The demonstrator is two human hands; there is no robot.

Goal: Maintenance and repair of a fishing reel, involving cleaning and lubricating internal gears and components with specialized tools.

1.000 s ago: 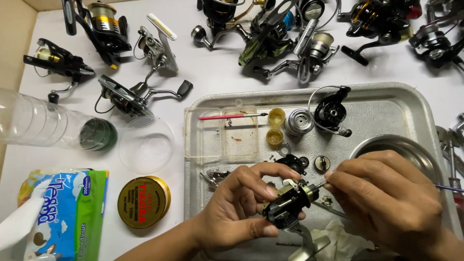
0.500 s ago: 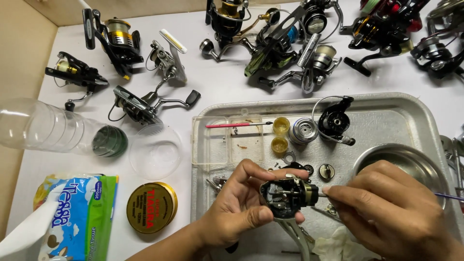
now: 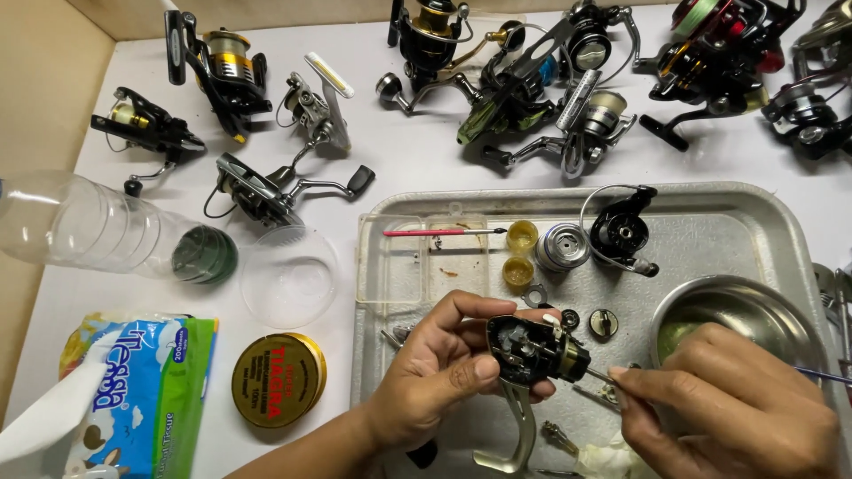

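Note:
My left hand (image 3: 439, 377) grips a black fishing reel body (image 3: 531, 350) over the metal tray (image 3: 754, 232), its silver foot (image 3: 510, 435) pointing toward me. My right hand (image 3: 732, 412) pinches a thin metal tool (image 3: 593, 374) whose tip touches the right side of the reel body. Small parts lie on the tray just beyond the reel: a washer (image 3: 535, 295), a black ring (image 3: 569, 318) and a round cap (image 3: 603, 323). A silver spool (image 3: 562, 247) and a black rotor with its bail wire (image 3: 621, 232) sit farther back.
A steel bowl (image 3: 741, 310) stands in the tray beside my right hand. A clear lid with a red-handled brush (image 3: 435, 232) lies at the tray's left. Several fishing reels (image 3: 524, 89) crowd the back. A plastic bottle (image 3: 98, 232), round tin (image 3: 278, 380) and tissue pack (image 3: 133, 399) lie left.
The view has shifted slightly. My left hand has turned the reel body a little, and my right hand has drawn back to the right, its thin tool still at the reel's side.

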